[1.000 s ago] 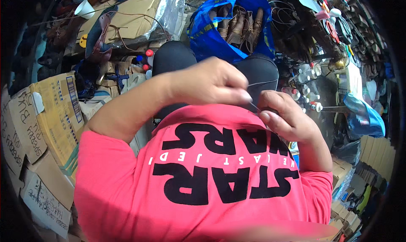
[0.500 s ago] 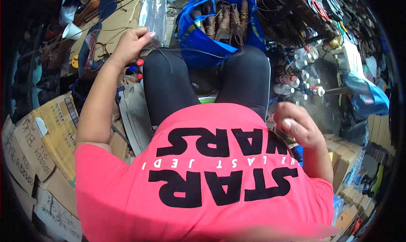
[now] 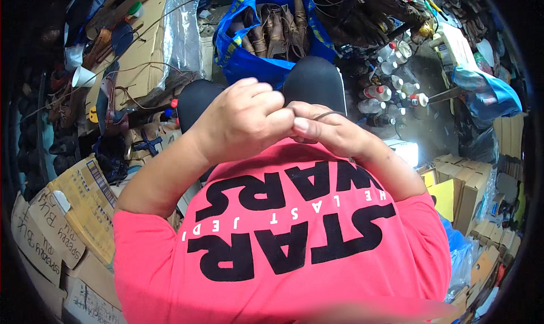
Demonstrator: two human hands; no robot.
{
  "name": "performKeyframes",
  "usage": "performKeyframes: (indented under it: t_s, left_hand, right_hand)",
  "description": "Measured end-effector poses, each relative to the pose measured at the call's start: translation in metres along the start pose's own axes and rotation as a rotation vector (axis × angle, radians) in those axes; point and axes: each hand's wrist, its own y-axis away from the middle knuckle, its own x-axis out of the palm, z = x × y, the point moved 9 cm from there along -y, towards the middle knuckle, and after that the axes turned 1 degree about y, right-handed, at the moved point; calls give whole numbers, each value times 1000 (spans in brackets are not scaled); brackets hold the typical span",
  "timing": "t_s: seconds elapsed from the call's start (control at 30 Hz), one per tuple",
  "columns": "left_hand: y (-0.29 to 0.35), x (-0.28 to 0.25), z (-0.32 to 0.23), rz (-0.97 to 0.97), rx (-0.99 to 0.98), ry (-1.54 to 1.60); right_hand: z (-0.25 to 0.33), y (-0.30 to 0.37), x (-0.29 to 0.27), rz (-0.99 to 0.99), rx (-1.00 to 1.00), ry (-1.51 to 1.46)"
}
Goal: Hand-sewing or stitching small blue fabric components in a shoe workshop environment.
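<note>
Both my hands meet in front of my chest, fingers touching. My left hand [image 3: 243, 117] is closed in a fist, and whatever lies inside it is hidden. Thumb and fingers of my right hand [image 3: 334, 132] are pinched together, and a short bend of thin dark cord [image 3: 327, 114] shows at its fingers. The rest of the cord is covered by the hands. Beyond my knees stands a blue bag [image 3: 241, 69] holding several brown leather pieces [image 3: 276, 32] bound with cord.
Flat cardboard [image 3: 150, 69], clear plastic sheeting [image 3: 184, 32] and a white cup [image 3: 83, 76] lie at left. Several plastic bottles [image 3: 371, 106] stand on the floor at right, near a light blue plastic bag [image 3: 487, 94]. Cardboard boxes [image 3: 56, 227] are stacked at near left.
My hands were wide apart, with a thin cord stretched across my knees. Now the left has come right and the right has come left and up, and they meet.
</note>
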Motion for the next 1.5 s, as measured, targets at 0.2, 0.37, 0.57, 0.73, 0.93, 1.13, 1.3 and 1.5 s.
performKeyframes:
  t_s: [0.2, 0.37, 0.57, 0.73, 0.93, 1.13, 1.3, 1.5]
  left_hand:
    - [12, -10, -2, -5, -44, 95]
    - [51, -16, 24, -6, -242, 211]
    - [96, -17, 47, -52, -461, 268]
    - [147, 16, 101, -51, -799, 605]
    - [78, 28, 81, -426, -831, 944]
    - [45, 82, 24, 148, -922, 1565]
    - [48, 64, 24, 110, -779, 1392]
    - [50, 6, 3, 107, -257, 1076]
  right_hand:
    - [7, 0, -2, -91, -3, -28]
    - [-4, 25, -31, -210, 35, -230]
    - [-14, 37, -53, -281, 57, -264]
    - [11, 22, -44, -280, 58, 474]
    - [45, -3, -18, -226, -95, 955]
    - [62, -11, -8, -135, -142, 1159]
    - [55, -9, 3, 5, -54, 980]
    - [61, -1, 23, 245, -105, 639]
